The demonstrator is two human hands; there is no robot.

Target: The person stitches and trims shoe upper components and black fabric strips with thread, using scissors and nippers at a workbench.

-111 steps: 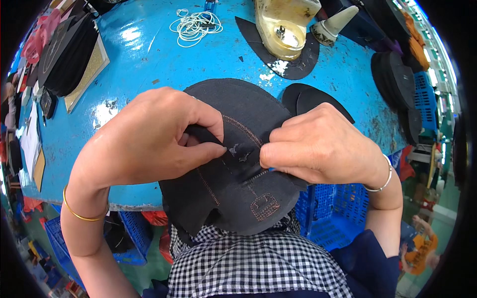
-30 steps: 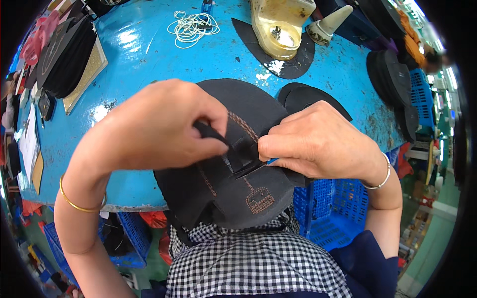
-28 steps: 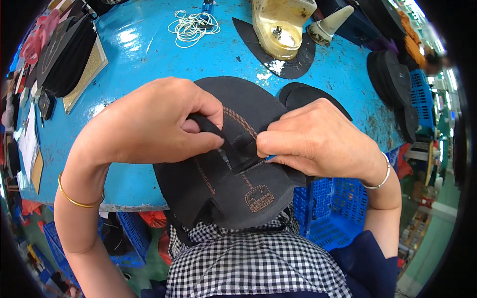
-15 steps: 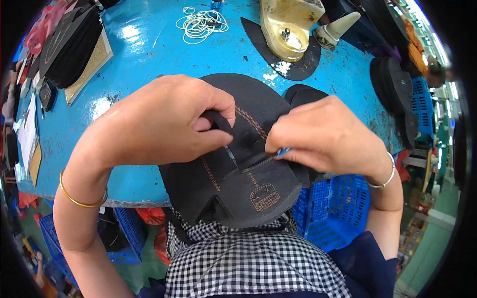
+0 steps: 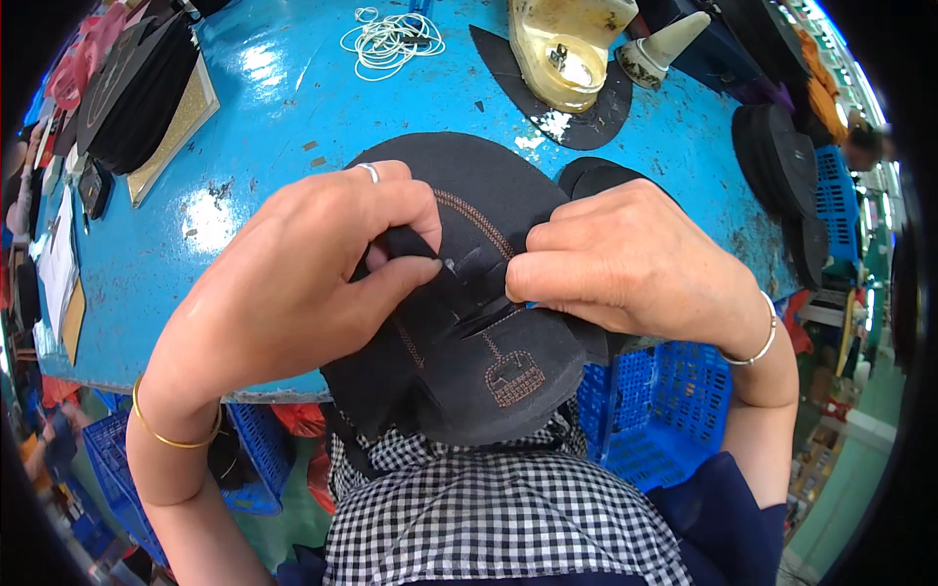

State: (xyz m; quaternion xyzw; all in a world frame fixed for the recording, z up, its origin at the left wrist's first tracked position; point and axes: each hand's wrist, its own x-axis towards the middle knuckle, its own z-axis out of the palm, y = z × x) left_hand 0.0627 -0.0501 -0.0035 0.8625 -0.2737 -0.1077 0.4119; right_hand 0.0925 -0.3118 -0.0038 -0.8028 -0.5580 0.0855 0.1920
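Observation:
A rounded black fabric piece (image 5: 469,391) with brown decorative stitching lies across the near edge of the table. My left hand (image 5: 322,264) is closed, thumb and fingers pinching a folded-up flap of this fabric. Between the hands are a slit-like opening and a whitish smear on the cloth. My right hand (image 5: 616,264) is also closed, its fingertips low against the fabric beside the slit. A speck of blue shows under those fingers; the rest of that small thing is hidden.
On the blue table (image 5: 264,127) lie a tangled white cord (image 5: 391,44) and a cream pot (image 5: 567,73) with white paste. Stacked black pieces (image 5: 142,88) stand left, more black pieces (image 5: 777,166) right. Blue crates (image 5: 655,410) sit below the table edge.
My left hand has shifted slightly left and down with the pinched flap. My right hand has moved a little left, covering most of the blue thing. The slit looks wider.

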